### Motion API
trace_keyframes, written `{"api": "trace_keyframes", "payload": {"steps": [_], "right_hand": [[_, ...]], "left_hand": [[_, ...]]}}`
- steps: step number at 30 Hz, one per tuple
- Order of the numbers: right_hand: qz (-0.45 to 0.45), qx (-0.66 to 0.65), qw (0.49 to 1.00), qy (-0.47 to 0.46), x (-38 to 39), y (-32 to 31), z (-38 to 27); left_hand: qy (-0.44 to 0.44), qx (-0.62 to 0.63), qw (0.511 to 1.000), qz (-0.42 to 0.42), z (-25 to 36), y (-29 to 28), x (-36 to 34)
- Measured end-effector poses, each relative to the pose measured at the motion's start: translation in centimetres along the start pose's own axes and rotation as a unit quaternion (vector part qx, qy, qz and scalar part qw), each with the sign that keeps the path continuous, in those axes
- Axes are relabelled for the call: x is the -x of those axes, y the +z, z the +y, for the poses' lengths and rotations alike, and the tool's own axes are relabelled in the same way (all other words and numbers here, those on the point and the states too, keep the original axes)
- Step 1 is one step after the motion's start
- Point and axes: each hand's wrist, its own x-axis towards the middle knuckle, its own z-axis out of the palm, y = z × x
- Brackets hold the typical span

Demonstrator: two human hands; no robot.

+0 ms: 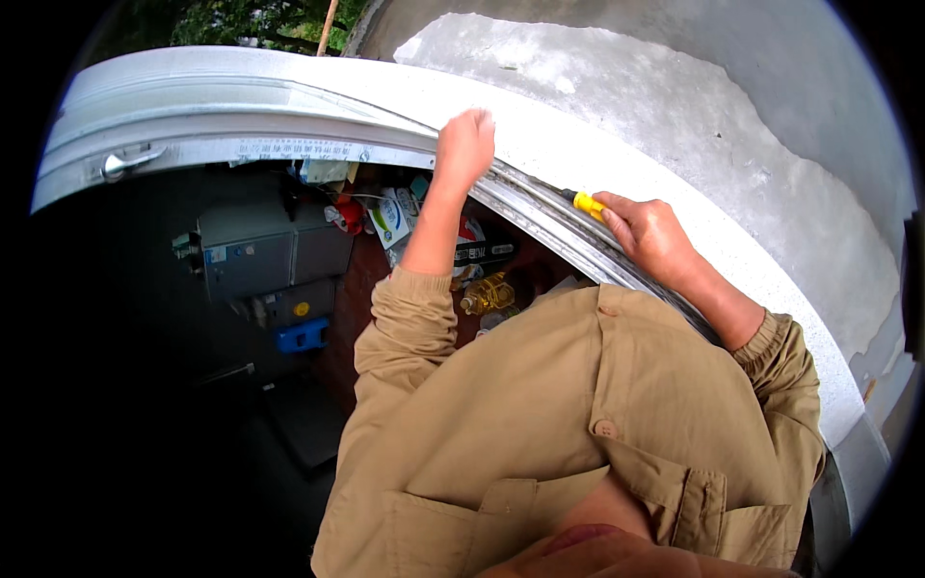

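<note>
My right hand (647, 234) is wrapped round the yellow handle of what looks like a screwdriver (588, 204). Its dark shaft points left along the grooves of the window track (544, 197). To the left, my left hand (466, 146) is curled closed at the end of the sliding window sash (289, 120), above the track. Its fingers are slightly blurred, and whatever they may hold is hidden. A pale film or strip with print runs along the sash's lower edge, and a silver latch handle (130, 164) sits at its far left.
Beyond the track lies a white sill (617, 144), then a grey concrete surface (617, 82) with a rough patch. Below, inside, are a yellow oil bottle (488, 293), boxes, a grey cabinet (249, 265) and a blue object (303, 336). Green foliage (241, 21) shows outside.
</note>
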Motion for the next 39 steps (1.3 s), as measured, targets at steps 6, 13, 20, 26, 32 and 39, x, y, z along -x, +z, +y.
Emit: {"api": "trace_keyframes", "payload": {"steps": [6,13,20,26,32,39], "right_hand": [[-0.010,0.004,1.000,-0.005,0.0,1.0,0.4],[-0.014,0.038,0.999,-0.012,-1.6,2.8,0.1],[-0.014,0.031,0.999,0.008,-3.3,4.7,-0.4],[0.007,-0.019,1.000,0.013,-3.6,5.2,-0.7],[0.203,-0.106,0.973,-0.004,-6.1,0.6,-3.0],[0.089,-0.039,0.995,0.001,-1.8,1.6,-1.5]], "left_hand": [[0.026,-0.045,0.994,-0.091,-2.4,2.7,5.0],[0.049,-0.105,0.991,-0.065,-1.1,3.7,6.1],[0.046,-0.095,0.990,-0.096,-2.7,3.1,5.2],[0.012,-0.055,0.991,-0.122,-2.4,2.3,4.1],[0.077,0.068,0.994,0.032,5.1,-4.5,-2.1],[-0.019,0.071,0.995,0.065,-0.3,0.1,1.8]]}}
